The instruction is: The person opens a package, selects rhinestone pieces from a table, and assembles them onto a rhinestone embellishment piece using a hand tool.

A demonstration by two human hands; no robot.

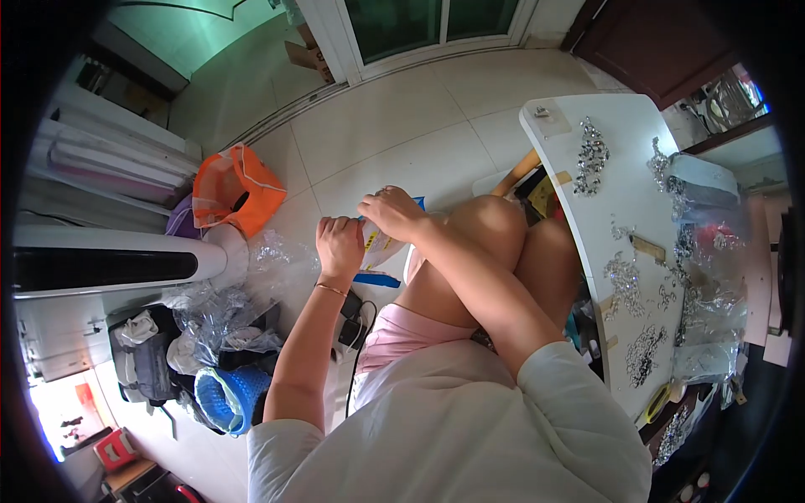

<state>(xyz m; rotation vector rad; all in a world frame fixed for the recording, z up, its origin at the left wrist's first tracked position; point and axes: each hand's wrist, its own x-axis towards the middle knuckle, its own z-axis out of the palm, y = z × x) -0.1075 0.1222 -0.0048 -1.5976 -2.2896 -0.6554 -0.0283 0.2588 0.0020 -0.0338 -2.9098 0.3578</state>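
Note:
Both hands are out in front of my lap, close together over the floor. Between them hangs a clear plastic bag [381,245] with yellow print and blue edges. My left hand [340,245] is closed, its fingers curled at the bag's blue upper edge. My right hand [391,211] grips the same edge from the other side, knuckles up, and covers part of the bag. What the bag contains cannot be made out. A blue strip [376,278] shows just below the bag, near my thigh; whether it belongs to the bag is unclear.
To my right stands a white table [570,243] with piles of shiny beads [592,155] and plastic bags. An orange bag [237,191] sits on the floor at left. Crumpled clear plastic [220,318] and a blue basket [231,401] are nearer me, beside a cable.

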